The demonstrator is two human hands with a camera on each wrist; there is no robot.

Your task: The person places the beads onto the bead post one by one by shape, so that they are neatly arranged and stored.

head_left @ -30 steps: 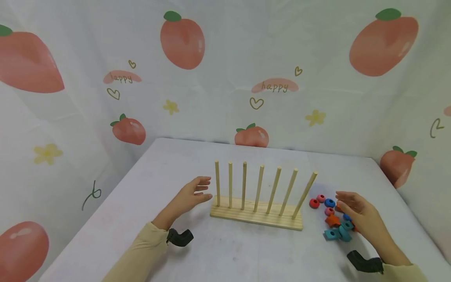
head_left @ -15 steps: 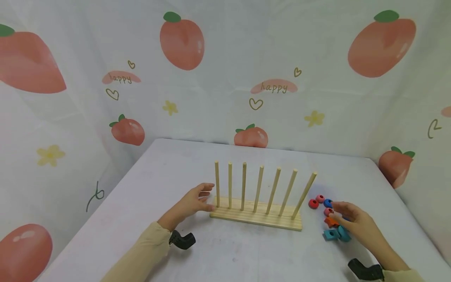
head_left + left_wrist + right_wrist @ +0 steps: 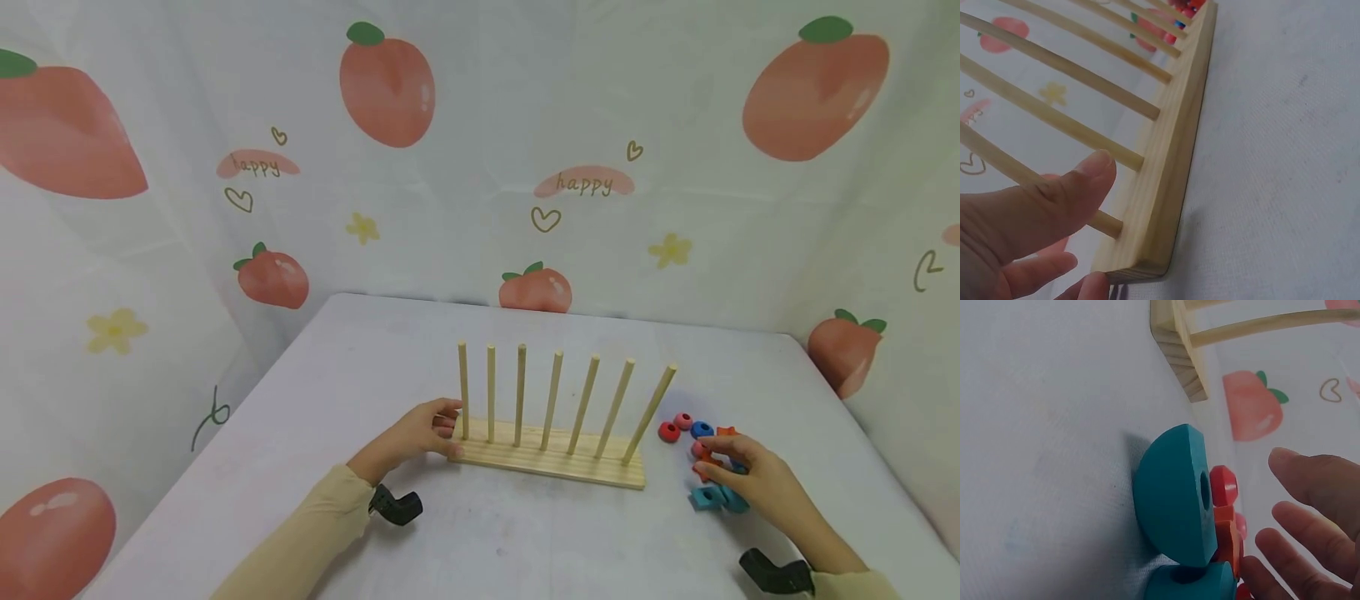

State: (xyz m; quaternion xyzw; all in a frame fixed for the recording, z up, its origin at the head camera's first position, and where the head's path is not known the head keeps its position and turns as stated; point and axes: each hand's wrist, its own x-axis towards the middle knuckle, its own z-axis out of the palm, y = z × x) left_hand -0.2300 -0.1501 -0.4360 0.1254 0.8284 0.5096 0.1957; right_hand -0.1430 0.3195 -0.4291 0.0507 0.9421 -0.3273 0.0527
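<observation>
A pale wooden peg rack (image 3: 547, 465) with a row of upright pegs stands mid-table. My left hand (image 3: 416, 433) is at its left end. In the left wrist view the thumb (image 3: 1079, 194) crosses in front of the end peg, and other fingertips lie right at the base's end. To the right, my right hand (image 3: 761, 475) hovers over a cluster of beads, fingers spread and nothing between them. Beneath and beside it are an orange star bead (image 3: 707, 469), a teal block (image 3: 706, 498) and a teal rounded bead (image 3: 1172, 494). The hand hides part of the cluster.
Toward the rack lie a red bead (image 3: 669, 432), a pink bead (image 3: 682, 422) and a blue bead (image 3: 702, 429). The white-covered table (image 3: 495, 550) ends at a peach-printed curtain (image 3: 465, 192). Black wrist mounts (image 3: 776, 573) sit below both hands.
My left hand has moved right and slightly down to the rack's end. My right hand has come lower and a little left over the beads. The rack stays put.
</observation>
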